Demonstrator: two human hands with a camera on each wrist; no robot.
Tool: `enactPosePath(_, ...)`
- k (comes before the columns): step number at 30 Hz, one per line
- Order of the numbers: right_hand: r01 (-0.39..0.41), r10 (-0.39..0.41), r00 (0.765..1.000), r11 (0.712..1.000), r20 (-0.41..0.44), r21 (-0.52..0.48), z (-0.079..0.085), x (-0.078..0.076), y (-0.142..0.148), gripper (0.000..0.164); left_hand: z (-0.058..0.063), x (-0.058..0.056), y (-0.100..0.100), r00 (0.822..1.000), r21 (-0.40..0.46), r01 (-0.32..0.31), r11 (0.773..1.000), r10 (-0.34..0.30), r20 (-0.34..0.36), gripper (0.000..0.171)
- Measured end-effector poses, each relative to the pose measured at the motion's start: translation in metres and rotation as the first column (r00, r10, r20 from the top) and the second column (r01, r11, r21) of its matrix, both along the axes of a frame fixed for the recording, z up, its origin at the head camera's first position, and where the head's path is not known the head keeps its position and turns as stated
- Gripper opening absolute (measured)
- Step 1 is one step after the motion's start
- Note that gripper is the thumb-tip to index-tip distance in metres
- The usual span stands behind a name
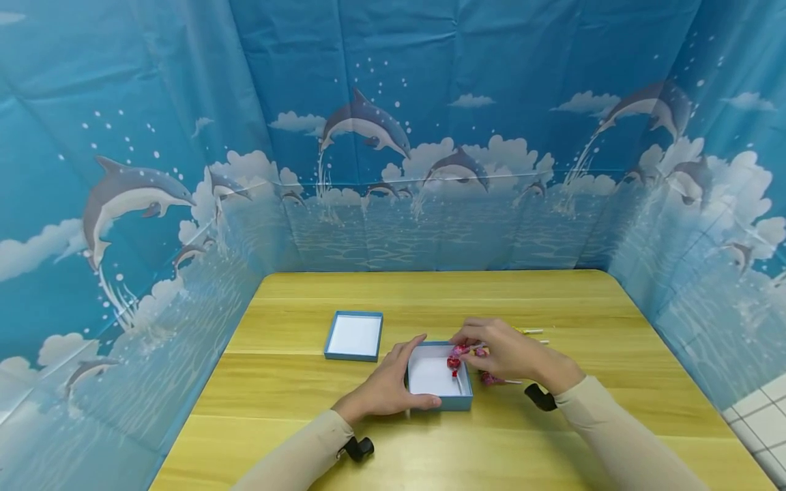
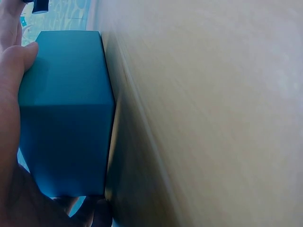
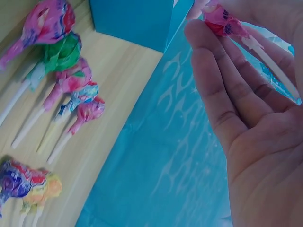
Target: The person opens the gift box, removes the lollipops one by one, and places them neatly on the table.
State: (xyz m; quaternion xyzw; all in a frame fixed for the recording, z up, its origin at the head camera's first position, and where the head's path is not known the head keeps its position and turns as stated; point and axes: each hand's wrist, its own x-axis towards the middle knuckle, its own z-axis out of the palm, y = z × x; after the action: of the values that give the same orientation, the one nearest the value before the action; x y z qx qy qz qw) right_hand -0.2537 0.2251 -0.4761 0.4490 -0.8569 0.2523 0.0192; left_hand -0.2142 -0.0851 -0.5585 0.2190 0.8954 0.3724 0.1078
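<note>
A shallow blue box (image 1: 454,403) with a white inside stands on the table. My left hand (image 1: 388,387) grips it from the left, the thumb (image 2: 29,56) against the front wall and the fingers spread toward the back. Over the box's right edge, my right hand (image 1: 508,351) pinches a lollipop (image 3: 218,20) in a pink wrapper, its white stick pointing back toward the palm. Inside the box, near the right wall, lies a red-wrapped lollipop (image 1: 454,363) with a white stick.
Several wrapped lollipops lie right of the box, among them a green one (image 3: 64,51), a purple one (image 3: 15,178) and a yellow one (image 3: 49,187). A blue lid (image 1: 351,356), white inside, lies behind and left. A dolphin-print curtain (image 1: 399,225) surrounds the wooden table (image 1: 295,423).
</note>
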Motion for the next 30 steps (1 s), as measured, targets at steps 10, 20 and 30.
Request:
enactPosePath(10, 0.014, -0.015, 1.0, 0.999, -0.026, -0.035, -0.002, -0.002, 0.02, 0.016, 0.0, 0.001, 0.0, 1.0, 0.026, 0.0, 1.0, 0.0, -0.002, 0.126)
enactPosePath(20, 0.086, -0.087, 0.996, 0.995, -0.025, -0.042, -0.005, -0.003, 0.05, 0.026, -0.001, -0.002, -0.002, 1.0, 0.026, 0.003, 1.0, -0.002, -0.003, 0.127)
enactPosePath(30, 0.127, -0.129, 0.991, 0.99, -0.031, -0.063, -0.015, -0.007, 0.079, 0.028, 0.003, 0.0, -0.001, 1.0, 0.03, -0.007, 1.0, 0.007, 0.002, 0.126)
